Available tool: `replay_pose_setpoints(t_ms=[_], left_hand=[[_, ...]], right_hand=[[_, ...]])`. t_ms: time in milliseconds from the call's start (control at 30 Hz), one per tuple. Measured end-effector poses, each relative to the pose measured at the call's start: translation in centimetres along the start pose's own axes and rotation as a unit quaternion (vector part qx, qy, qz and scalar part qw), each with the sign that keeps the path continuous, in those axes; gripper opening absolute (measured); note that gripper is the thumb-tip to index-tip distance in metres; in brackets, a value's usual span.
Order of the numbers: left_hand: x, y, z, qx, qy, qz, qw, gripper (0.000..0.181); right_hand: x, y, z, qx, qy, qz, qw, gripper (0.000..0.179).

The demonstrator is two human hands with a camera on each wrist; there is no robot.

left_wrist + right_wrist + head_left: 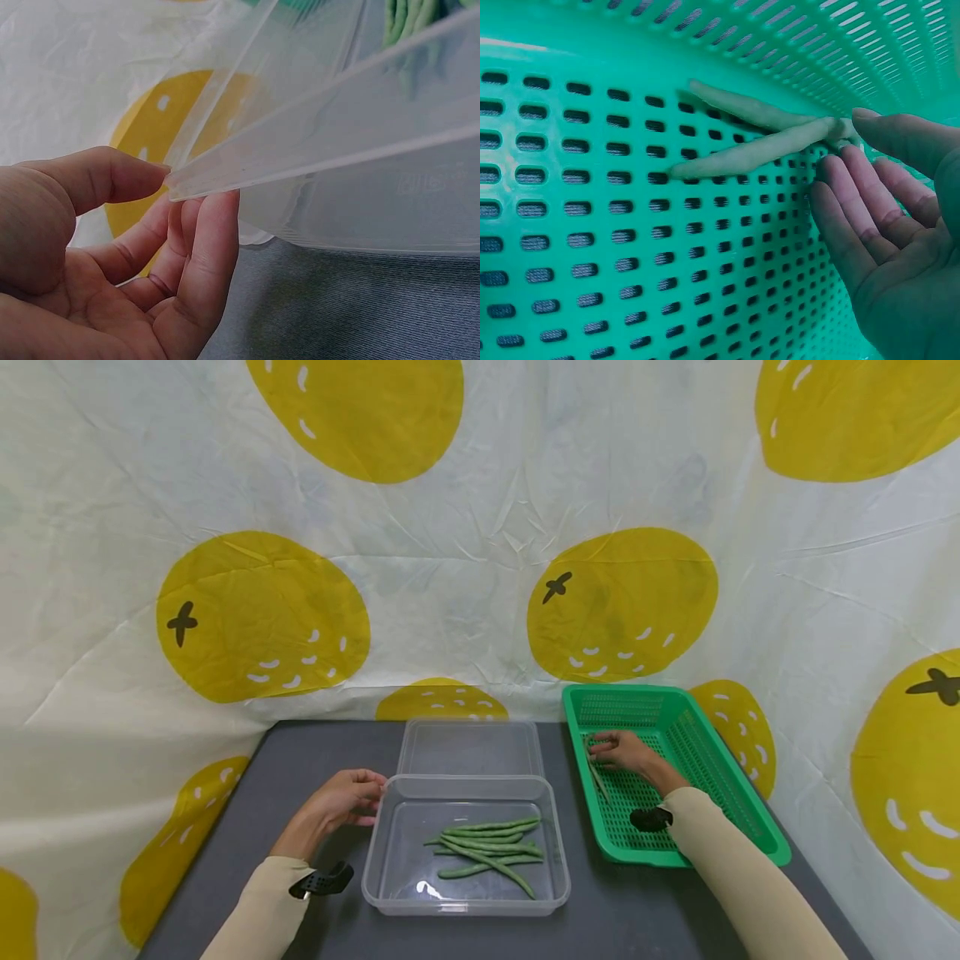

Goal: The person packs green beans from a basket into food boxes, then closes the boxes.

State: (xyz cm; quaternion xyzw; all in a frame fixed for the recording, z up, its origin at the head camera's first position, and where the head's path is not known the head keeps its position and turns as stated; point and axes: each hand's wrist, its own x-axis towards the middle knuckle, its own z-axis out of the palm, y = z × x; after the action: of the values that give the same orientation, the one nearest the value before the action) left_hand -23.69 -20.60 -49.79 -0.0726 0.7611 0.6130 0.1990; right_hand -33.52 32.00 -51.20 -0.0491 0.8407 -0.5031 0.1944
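A clear plastic container [467, 906] stands on the table with several green beans [487, 847] lying inside. My left hand [347, 797] pinches its upper left rim corner, thumb above and fingers beneath, as the left wrist view shows [150, 247]. To the right, my right hand [626, 753] reaches into a green basket [678, 857]. In the right wrist view, two green beans [742, 150] lie along the basket's side. Their far ends meet between the thumb and fingertips of my right hand [900, 217], which pinches there; the other fingers stay loosely extended.
A clear flat lid [471, 747] lies behind the container on the dark grey table [322, 747]. A white cloth with yellow fruit prints [450, 610] hangs behind the table. The basket's raised walls surround my right hand.
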Motion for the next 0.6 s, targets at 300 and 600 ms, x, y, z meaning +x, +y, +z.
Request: replay_pose_setpoints(t_ms=[300, 600], left_hand=[[0.18, -0.07, -0.13, -0.005, 0.005, -0.008, 0.9999, 0.031], [0.19, -0.17, -0.10, -0.007, 0.004, -0.006, 1.0000, 0.031]], right_hand=[[-0.27, -0.04, 0.48, -0.052, -0.009, 0.011, 0.9985, 0.044], [-0.84, -0.23, 0.19, -0.043, -0.032, 0.006, 0.9986, 0.041]])
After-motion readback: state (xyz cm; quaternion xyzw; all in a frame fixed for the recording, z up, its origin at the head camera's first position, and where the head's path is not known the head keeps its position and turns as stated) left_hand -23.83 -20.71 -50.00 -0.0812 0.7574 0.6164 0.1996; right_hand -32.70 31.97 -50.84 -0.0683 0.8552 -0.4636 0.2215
